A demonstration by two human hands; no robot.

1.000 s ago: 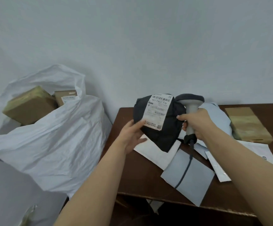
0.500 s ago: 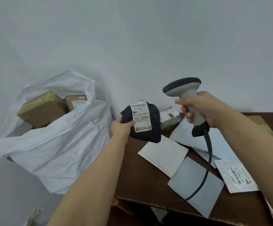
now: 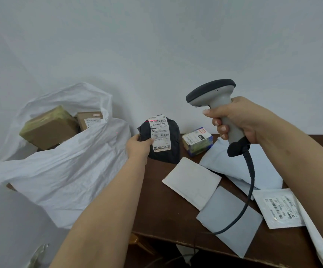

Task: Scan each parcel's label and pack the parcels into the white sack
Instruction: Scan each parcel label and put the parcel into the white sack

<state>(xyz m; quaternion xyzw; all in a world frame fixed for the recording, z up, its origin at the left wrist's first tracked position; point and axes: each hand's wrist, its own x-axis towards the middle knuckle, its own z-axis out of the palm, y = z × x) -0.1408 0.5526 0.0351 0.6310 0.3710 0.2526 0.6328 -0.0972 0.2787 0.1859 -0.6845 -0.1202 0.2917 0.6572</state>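
My left hand [image 3: 139, 145] grips a black soft parcel [image 3: 173, 144] at its left edge, holding it upright over the table's left end. Its white label [image 3: 160, 135] faces me, and a red scan line crosses the label's top. My right hand [image 3: 236, 120] grips a grey barcode scanner [image 3: 213, 95] raised above the table, its head aimed left at the parcel. The white sack [image 3: 64, 171] stands open to the left of the table, with two brown boxes [image 3: 48, 128] inside it.
On the dark brown table [image 3: 166, 209] lie a small labelled box [image 3: 197, 141], a white flat mailer [image 3: 192, 181], a grey mailer [image 3: 228, 217], a larger pale mailer [image 3: 261, 167] and a labelled white pouch [image 3: 280, 207]. The scanner's cable [image 3: 250, 182] hangs down across them. A wall stands behind.
My left hand took hold of the black parcel and carried it left toward the sack. My right hand raised the scanner, and the red line now falls on the label.
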